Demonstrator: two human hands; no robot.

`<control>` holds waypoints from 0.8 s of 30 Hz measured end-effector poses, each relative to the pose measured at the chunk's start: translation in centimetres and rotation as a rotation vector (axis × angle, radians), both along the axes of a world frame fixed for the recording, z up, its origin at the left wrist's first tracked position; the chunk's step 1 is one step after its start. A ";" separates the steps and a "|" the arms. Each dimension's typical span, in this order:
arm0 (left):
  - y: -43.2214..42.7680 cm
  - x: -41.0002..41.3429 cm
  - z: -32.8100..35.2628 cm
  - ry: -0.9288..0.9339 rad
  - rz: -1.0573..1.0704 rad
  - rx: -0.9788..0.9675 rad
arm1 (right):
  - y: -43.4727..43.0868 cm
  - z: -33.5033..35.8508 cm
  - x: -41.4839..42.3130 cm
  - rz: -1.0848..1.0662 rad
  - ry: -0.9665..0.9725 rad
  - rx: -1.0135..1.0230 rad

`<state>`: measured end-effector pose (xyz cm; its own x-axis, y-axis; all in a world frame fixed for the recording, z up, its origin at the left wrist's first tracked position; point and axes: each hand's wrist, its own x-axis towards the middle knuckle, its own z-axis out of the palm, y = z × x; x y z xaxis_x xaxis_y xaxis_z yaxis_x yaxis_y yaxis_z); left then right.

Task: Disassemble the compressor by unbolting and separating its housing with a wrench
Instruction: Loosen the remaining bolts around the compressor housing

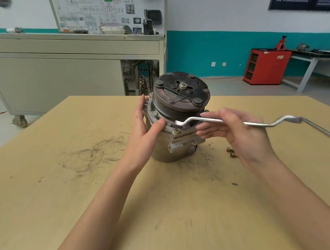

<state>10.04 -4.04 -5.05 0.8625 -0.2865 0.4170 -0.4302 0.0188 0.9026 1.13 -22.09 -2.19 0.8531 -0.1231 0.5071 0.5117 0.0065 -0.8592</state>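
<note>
While left hand [145, 134] fingers and thumb wrap the compressor [179, 111] flange at 9 o'clock, likely to resist torque, right hand [239, 133] pinches the wrench [260, 124], head by the 6 o'clock bolt [176, 131]. Compressor upright, centre of table [76, 194].

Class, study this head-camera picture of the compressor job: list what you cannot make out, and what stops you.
All in the head view:
1. The wrench tip is blurred, so whether it sits on a bolt is unclear.
2. The far left of the compressor flange is hidden by the left hand.
3. The metal rod is cut off by the right edge.
4. The small parts on the table are too small to identify.
</note>
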 end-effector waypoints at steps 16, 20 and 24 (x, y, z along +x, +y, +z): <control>0.0 -0.6 0.5 0.009 0.003 -0.007 | 5.6 -3.8 -2.2 -0.842 -0.723 -0.931; 0.0 -0.6 0.5 0.025 -0.001 -0.008 | 1.8 -3.4 -1.6 -0.161 -0.237 -0.276; 0.1 -0.3 0.3 0.026 -0.011 -0.010 | -1.4 -1.0 1.1 0.228 0.208 0.125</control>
